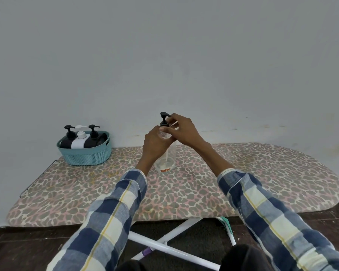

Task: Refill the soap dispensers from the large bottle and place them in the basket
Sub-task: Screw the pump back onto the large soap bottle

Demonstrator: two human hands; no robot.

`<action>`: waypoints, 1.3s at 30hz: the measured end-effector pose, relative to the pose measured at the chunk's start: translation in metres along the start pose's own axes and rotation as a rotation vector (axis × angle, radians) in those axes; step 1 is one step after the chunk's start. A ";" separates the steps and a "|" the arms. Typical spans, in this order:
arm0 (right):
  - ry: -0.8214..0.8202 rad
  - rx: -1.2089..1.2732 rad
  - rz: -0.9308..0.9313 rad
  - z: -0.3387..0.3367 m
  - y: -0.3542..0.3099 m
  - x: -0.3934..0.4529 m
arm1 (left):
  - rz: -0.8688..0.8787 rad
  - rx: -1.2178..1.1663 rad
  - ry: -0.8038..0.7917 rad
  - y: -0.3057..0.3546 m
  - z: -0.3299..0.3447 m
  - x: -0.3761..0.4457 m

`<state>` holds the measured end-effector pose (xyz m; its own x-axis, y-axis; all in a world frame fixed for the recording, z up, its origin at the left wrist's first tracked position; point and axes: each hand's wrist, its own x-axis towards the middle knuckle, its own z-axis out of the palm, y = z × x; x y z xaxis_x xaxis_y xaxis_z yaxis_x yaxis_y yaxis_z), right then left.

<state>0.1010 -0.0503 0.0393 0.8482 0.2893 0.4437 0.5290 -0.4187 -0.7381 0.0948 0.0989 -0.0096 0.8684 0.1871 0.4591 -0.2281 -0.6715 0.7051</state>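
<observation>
Fingers first: the right hand [181,131] has its fingertips pinched around the black collar of the pump [164,119] on a clear bottle [167,153], thumb on the near side and the rest curled over the top. The left hand [155,142] is wrapped around the bottle's shoulder just below that, fingers curled round the far side so you can't really see their tips.

The clear bottle stands upright on the ironing board [243,173], roughly in the middle of it and closer to the wall than to the person. It looks almost empty — just a thin layer at the bottom, and you can see the pump tube running down inside. There's a small reddish mark near its base, too blurry to read.

Over at the left end of the board sits a teal basket [86,153], well apart from the hands. Three dispensers are inside it, side by side and touching: a black dispenser [67,140], a white dispenser [79,140] in the middle, and another black dispenser [94,138] on the right.

Both arms are in plaid sleeves [114,208], and the board's white legs [172,249] show underneath — dark floor below that.
</observation>
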 end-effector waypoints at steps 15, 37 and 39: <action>0.014 0.091 0.036 0.005 0.001 -0.005 | -0.017 -0.043 0.009 0.001 -0.001 -0.001; 0.087 0.163 0.052 0.012 -0.003 -0.012 | -0.009 -0.089 -0.006 0.001 -0.002 -0.004; 0.033 0.181 0.045 0.006 -0.005 -0.013 | -0.025 -0.093 0.002 -0.001 -0.002 -0.003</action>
<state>0.0870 -0.0468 0.0333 0.8728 0.2446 0.4224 0.4795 -0.2677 -0.8357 0.0920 0.1002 -0.0104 0.8735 0.2042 0.4419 -0.2466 -0.5971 0.7634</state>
